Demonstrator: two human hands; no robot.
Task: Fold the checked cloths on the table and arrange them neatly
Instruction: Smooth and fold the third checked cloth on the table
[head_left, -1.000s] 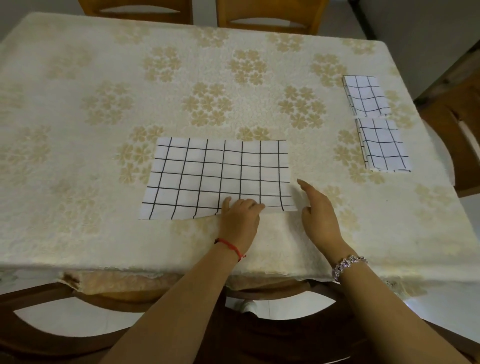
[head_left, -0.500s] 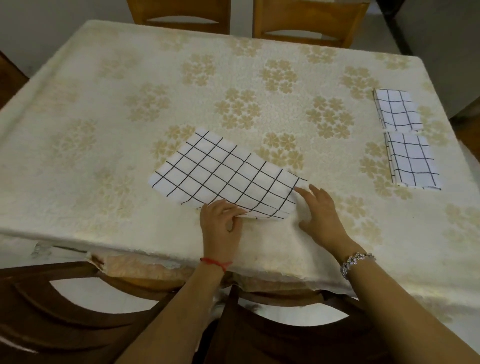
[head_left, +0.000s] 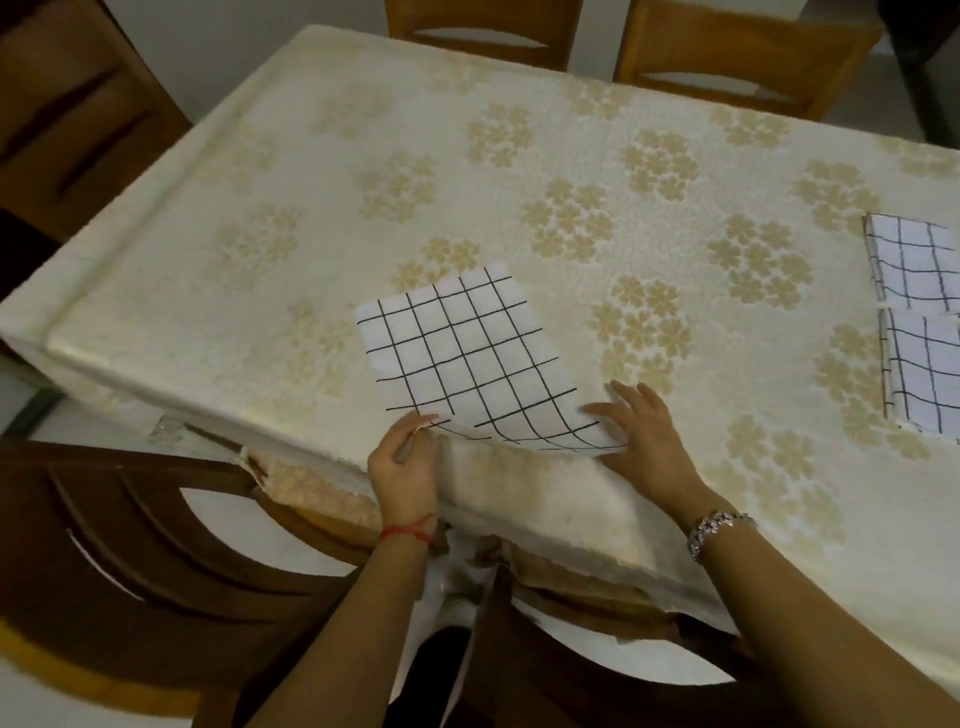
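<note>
A white cloth with a black check (head_left: 467, 358) lies half folded near the table's front edge, turned at an angle. My left hand (head_left: 404, 465) pinches its near left corner and lifts that edge a little off the table. My right hand (head_left: 641, 436) lies flat with spread fingers on the cloth's near right corner. Two folded checked cloths sit at the right edge of the table, one (head_left: 911, 265) behind the other (head_left: 922, 371), both partly cut off by the frame.
The table (head_left: 363, 171) wears a cream cloth with gold flower patterns. Dark wooden chairs (head_left: 130, 561) stand at the near side and at the left, lighter wooden chairs (head_left: 743, 57) at the far side.
The cloth has been turned from lying crosswise to lying at an angle, long side away from me. My left hand went from resting on its edge to pinching the corner; my view swung left.
</note>
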